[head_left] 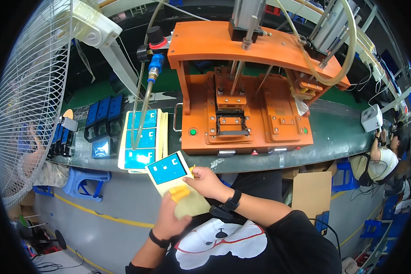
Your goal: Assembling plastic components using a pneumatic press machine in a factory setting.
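In front of my chest is a pale yellow backing sheet with a blue adhesive panel on its upper part. The panel has small white cutouts. My right hand pinches the sheet's right edge, thumb on top. From below, my left hand holds the lower part, its yellow-covered fingertips lying over the paper. Just beyond, a stack of similar sheets with blue panels lies on the green bench. An orange two-station press stands behind it to the right, touched by neither hand.
Black frames with blue faces sit left of the stack. A wire-caged fan fills the left side. Air tubing with a blue fitting hangs above the sheets. Blue stools and a cardboard piece stand below. Another person sits far right.
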The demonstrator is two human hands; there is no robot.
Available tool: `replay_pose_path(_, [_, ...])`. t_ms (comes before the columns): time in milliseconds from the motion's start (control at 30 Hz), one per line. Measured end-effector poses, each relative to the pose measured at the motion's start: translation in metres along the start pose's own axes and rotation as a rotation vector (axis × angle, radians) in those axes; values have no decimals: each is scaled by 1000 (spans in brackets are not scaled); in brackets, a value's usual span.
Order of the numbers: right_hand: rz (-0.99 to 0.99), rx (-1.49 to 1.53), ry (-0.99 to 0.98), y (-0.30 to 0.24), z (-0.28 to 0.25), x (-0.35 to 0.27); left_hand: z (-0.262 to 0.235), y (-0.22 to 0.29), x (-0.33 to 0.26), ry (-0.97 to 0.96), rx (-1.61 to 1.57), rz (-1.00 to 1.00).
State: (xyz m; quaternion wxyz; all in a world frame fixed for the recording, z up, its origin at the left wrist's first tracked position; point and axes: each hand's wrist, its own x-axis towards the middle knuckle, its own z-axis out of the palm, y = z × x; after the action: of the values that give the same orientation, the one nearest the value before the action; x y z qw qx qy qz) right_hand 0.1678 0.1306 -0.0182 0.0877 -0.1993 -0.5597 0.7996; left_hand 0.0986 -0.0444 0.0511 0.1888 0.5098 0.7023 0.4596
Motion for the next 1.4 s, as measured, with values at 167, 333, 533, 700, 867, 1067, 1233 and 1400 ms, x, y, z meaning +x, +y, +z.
replay_pose_path(167, [-90,-383,-42,-58,-6,-48,8,18,38,177,123,97])
replay_pose_path(333, [-524,-656,109,-80,-41,-88,28,26,55,132,-76,17])
replay_pose_path(533, [-414,39,809,-31,-147,-155,29,-9,68,233,-1040,-150])
replay_pose_path(700, [8,487,1492,220,-252,-319,56,12,87,66,-1038,-152])
replay_pose_path(867, [91,1005,1865,388,-205,-442,104,23,92,-118,-970,-200])
replay_pose_path(1067, [623,878,2083,390,-224,-408,120,27,92,-156,-814,-182])
replay_pose_path(1233, [121,1052,1766,362,-239,-422,116,17,88,-101,-691,-186])
replay_pose_path(1400, [205,1314,1514,335,-261,-430,98,12,81,34,-410,-143])
